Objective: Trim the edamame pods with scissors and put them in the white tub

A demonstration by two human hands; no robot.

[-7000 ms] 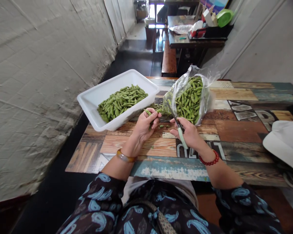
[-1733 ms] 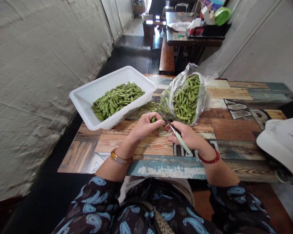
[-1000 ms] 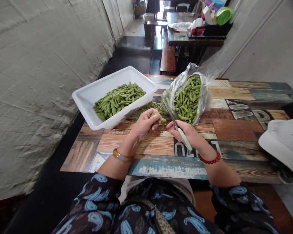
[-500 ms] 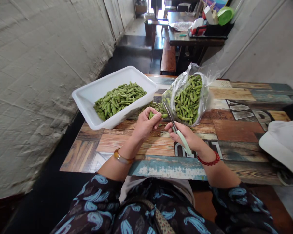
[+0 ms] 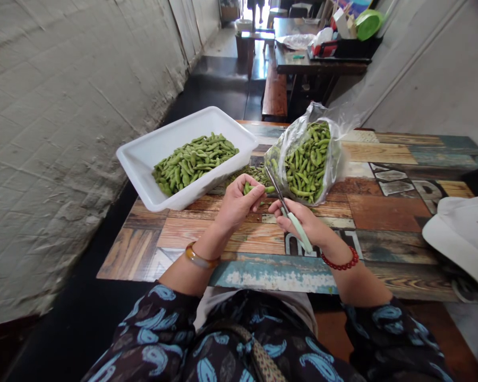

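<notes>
My left hand pinches green bean pods, whose tips stick out to the right of the thumb. In my right hand are scissors with pale green handles, their blades pointing up and left beside the pods. A white plastic tub with a heap of pods stands at the left. Behind the scissors lies a clear plastic bag full of pods. Small green trimmings are spread between tub and bag.
The patchwork wood table bears a white cap at its right edge. A pale wall runs along the left. Farther back are a bench and a second table with a black tray of items.
Both hands have kept nearly the same place and grip. A small green piece that showed just below the pods no longer shows clearly.
</notes>
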